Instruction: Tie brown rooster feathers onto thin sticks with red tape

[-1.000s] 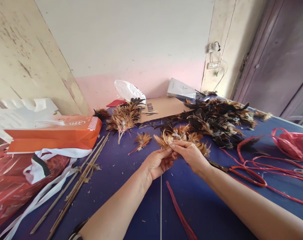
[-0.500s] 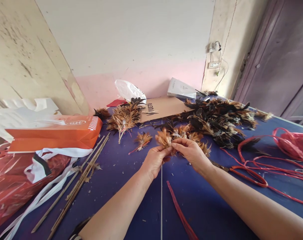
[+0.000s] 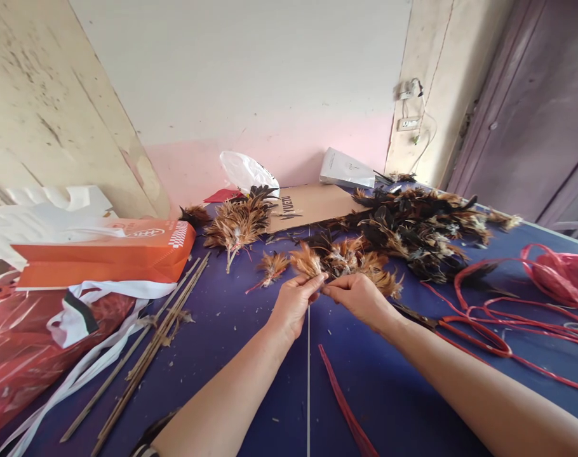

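Note:
My left hand [image 3: 293, 303] pinches a small bunch of tan-brown feathers [image 3: 305, 259] by its base, with the tips fanned upward. Close beside it, my right hand [image 3: 358, 297] is closed in a pinch at the quill end; whatever lies between its fingertips is too small to make out. Behind both hands rests a pile of brown feathers [image 3: 375, 270]. A small feather bunch with a red tie [image 3: 272, 268] lies to the left, and beyond it a larger feather bundle on a stick [image 3: 236, 228].
Dark feathers [image 3: 417, 231] are heaped at the back right, near red plastic cord [image 3: 560, 273]. A red strip [image 3: 341, 400] lies in front on the blue table [image 3: 270, 393]. Thin sticks [image 3: 150, 349], an orange bag [image 3: 103, 257] and cardboard [image 3: 312, 204] are also there.
My right hand has moved slightly down from the feathers to their base. The bunch in my left hand has shifted a little left and tilts that way.

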Available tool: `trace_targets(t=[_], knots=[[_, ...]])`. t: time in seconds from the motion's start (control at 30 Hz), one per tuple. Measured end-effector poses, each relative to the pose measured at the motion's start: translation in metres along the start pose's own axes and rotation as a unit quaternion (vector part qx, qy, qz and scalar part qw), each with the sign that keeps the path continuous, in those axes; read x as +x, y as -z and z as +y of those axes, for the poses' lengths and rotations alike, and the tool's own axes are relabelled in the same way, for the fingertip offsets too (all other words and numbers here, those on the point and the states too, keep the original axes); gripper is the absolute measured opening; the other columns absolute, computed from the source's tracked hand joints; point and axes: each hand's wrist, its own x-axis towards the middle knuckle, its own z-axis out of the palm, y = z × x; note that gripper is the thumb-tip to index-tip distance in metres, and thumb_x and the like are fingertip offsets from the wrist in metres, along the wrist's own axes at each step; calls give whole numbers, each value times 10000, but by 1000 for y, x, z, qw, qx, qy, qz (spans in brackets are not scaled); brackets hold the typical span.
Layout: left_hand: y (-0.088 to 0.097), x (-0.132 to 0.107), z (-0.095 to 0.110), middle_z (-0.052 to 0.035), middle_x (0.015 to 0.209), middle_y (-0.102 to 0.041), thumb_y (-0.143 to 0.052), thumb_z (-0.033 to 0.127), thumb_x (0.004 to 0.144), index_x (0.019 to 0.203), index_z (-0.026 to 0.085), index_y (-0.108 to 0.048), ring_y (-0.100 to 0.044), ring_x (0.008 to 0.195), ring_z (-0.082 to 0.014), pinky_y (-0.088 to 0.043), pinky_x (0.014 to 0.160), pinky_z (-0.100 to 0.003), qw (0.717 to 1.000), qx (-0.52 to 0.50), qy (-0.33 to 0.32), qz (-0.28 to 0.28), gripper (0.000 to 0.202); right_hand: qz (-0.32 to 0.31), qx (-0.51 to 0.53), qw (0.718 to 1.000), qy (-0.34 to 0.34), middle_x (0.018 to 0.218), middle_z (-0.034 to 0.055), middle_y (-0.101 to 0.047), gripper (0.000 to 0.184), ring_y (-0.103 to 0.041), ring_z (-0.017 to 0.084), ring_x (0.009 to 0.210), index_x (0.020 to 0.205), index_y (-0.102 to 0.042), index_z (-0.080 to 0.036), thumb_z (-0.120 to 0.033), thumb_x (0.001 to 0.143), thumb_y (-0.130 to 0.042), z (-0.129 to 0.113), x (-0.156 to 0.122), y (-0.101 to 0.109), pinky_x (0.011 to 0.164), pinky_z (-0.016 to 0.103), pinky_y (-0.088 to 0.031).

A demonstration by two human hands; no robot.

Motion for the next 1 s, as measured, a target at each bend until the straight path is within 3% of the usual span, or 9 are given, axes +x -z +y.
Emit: trace_targets(t=[0.13, 0.33, 0.5, 0.77, 1.0], knots=[[7, 6, 3, -59, 846, -659, -710, 246, 609, 763, 144, -673, -576, 737, -119, -422, 625, -208, 994, -97, 48, 2, 189, -12, 32, 999, -25, 445, -48, -391, 266, -282, 50, 419, 584, -636, -142, -398, 648, -597, -1, 2, 4, 396, 208, -187], [20, 18, 7, -39, 821, -660, -674, 181, 654, 771, 162, -639, -593, 670, -98, -425, 522, -174, 984, -145, 69, 76, 124, 35, 217, 970, -107, 563, -16, -516, 244, -390, 58, 461, 697, -661, -152, -380, 610, -656, 5, 12, 12, 427, 190, -298], [12, 11, 0, -50, 837, -660, -712, 229, 609, 777, 146, -657, -587, 684, -96, -414, 549, -173, 992, -107, 48, 38, 196, -8, 242, 960, -139, 731, 24, -614, 266, -450, 57, 520, 729, -673, -156, -392, 608, -677, 6, 9, 5, 459, 176, -344], [-5, -2, -6, -54, 725, -648, -722, 273, 586, 717, 107, -667, -581, 663, -134, -444, 670, -263, 997, -74, -5, -14, 219, -80, 296, 937, -169, 711, 31, -645, 253, -452, 43, 497, 695, -647, -138, -373, 613, -691, 2, 2, -4, 449, 164, -337], [6, 7, -1, -50, 800, -652, -704, 215, 621, 763, 133, -654, -583, 668, -102, -444, 564, -189, 991, -130, 36, 16, 172, -80, 302, 935, -167, 631, 2, -609, 190, -442, 38, 474, 630, -614, -132, -293, 595, -708, 4, 3, -2, 433, 160, -329]])
